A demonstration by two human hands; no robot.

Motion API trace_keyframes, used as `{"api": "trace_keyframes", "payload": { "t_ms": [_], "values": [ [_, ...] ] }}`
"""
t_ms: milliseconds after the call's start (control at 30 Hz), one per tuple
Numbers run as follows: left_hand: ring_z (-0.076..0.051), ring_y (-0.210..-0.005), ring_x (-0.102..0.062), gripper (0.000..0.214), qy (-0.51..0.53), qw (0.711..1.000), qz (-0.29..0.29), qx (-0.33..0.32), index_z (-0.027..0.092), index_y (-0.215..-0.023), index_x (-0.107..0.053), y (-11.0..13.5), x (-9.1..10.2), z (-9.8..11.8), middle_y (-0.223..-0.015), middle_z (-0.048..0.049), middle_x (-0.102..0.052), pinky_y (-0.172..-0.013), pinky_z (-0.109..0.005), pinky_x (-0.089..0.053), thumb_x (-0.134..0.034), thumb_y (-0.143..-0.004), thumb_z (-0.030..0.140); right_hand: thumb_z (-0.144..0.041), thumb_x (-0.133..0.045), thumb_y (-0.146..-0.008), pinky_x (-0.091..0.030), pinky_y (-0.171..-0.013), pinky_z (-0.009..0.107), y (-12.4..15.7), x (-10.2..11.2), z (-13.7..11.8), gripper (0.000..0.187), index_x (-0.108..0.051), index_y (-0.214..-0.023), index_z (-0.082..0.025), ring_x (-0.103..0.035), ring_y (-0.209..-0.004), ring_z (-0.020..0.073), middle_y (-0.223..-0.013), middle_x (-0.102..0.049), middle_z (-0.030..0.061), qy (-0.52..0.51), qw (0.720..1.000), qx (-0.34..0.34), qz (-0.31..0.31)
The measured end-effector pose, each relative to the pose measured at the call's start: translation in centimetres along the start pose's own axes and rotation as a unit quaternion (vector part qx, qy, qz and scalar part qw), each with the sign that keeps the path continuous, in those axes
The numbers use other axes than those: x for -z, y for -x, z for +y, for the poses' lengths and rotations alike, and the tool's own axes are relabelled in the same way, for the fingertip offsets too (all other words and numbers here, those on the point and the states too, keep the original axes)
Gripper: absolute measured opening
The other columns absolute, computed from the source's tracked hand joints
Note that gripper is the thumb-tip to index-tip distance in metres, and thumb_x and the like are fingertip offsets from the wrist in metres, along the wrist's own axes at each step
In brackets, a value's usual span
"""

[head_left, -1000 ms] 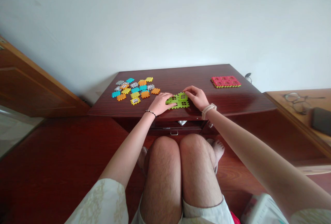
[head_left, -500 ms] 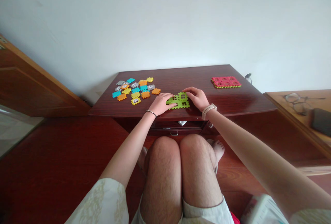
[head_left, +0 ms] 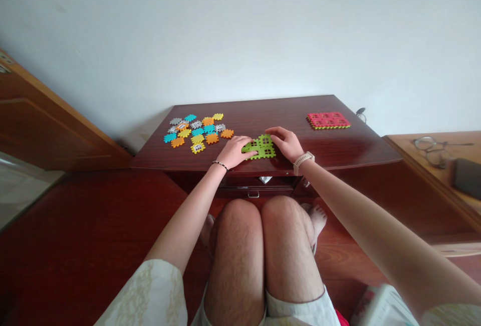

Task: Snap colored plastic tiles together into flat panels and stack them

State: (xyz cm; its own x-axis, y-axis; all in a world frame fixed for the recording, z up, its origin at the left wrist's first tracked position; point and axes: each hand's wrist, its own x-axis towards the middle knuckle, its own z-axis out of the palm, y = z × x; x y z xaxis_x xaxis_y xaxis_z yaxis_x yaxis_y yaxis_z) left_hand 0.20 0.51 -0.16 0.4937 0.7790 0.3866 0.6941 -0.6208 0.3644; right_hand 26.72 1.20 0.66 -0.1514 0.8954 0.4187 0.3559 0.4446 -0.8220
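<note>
A flat green panel of joined interlocking tiles (head_left: 266,152), with window-like cutouts, lies near the front edge of the dark table. My left hand (head_left: 233,150) grips its left part, thumb across the top face and fingers over the far side. At the panel's far right corner, my right hand (head_left: 286,143) holds the edge with curved fingers; its thumb tip is hard to see. The panel's left end is hidden under my left hand. Loose yellow, orange, blue and grey interlocking tiles (head_left: 197,131) lie spread out to the left of my hands, some overlapping.
A red panel (head_left: 329,120) with a green layer beneath it lies at the table's right. Beside the dark table (head_left: 263,110), a wooden surface (head_left: 462,140) bears eyeglasses (head_left: 436,158) and a dark flat object (head_left: 468,176). The wall rises behind; my knees are below the front edge.
</note>
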Motion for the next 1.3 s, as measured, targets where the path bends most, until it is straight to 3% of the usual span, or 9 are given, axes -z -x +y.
{"api": "trace_keyframes", "payload": {
  "t_ms": [500, 667, 833, 1300],
  "values": [
    [-0.031, -0.136, -0.067, 0.045, -0.005, 1.000, 0.002, -0.004, 0.021, -0.137, -0.076, 0.0, 0.0, 0.0, -0.144, -0.0122, -0.075, -0.125, -0.048, -0.050, -0.081, -0.101, 0.047, -0.034, -0.064, -0.098, -0.059, -0.111, 0.047, -0.1, 0.0, 0.3, 0.028, -0.082, -0.118, -0.025, -0.079, -0.116, 0.0293, -0.121, -0.085, 0.0063, 0.018, 1.000, 0.011, -0.009],
    [-0.030, -0.137, -0.067, 0.044, -0.004, 1.000, 0.005, -0.005, 0.022, -0.138, -0.076, 0.0, -0.1, -0.1, -0.145, -0.0115, -0.075, -0.125, -0.048, -0.050, -0.081, -0.101, 0.046, -0.024, -0.063, -0.098, -0.058, -0.111, 0.045, -0.2, -0.3, 0.5, 0.030, -0.084, -0.120, -0.023, -0.079, -0.116, 0.0287, -0.124, -0.085, 0.0066, 0.118, 0.993, 0.007, -0.011],
    [-0.030, -0.136, -0.067, 0.045, 0.002, 1.000, 0.006, -0.008, 0.020, -0.138, -0.076, 0.0, -0.1, -0.2, -0.145, -0.0120, -0.075, -0.125, -0.047, -0.050, -0.081, -0.102, 0.045, -0.019, -0.070, -0.094, -0.057, -0.114, 0.048, -0.6, -0.9, 1.0, 0.027, -0.086, -0.116, -0.024, -0.079, -0.115, 0.0313, -0.122, -0.086, 0.0077, 0.203, 0.977, 0.036, -0.056],
    [-0.030, -0.137, -0.067, 0.044, -0.001, 1.000, 0.007, -0.004, 0.022, -0.139, -0.076, 0.1, -0.3, -0.4, -0.145, -0.0118, -0.075, -0.125, -0.048, -0.050, -0.080, -0.102, 0.045, -0.012, -0.066, -0.089, -0.056, -0.115, 0.050, -0.8, -0.9, 1.7, 0.031, -0.086, -0.106, -0.026, -0.077, -0.117, 0.0305, -0.121, -0.085, 0.0053, 0.175, 0.980, 0.067, -0.072]
  ]
}}
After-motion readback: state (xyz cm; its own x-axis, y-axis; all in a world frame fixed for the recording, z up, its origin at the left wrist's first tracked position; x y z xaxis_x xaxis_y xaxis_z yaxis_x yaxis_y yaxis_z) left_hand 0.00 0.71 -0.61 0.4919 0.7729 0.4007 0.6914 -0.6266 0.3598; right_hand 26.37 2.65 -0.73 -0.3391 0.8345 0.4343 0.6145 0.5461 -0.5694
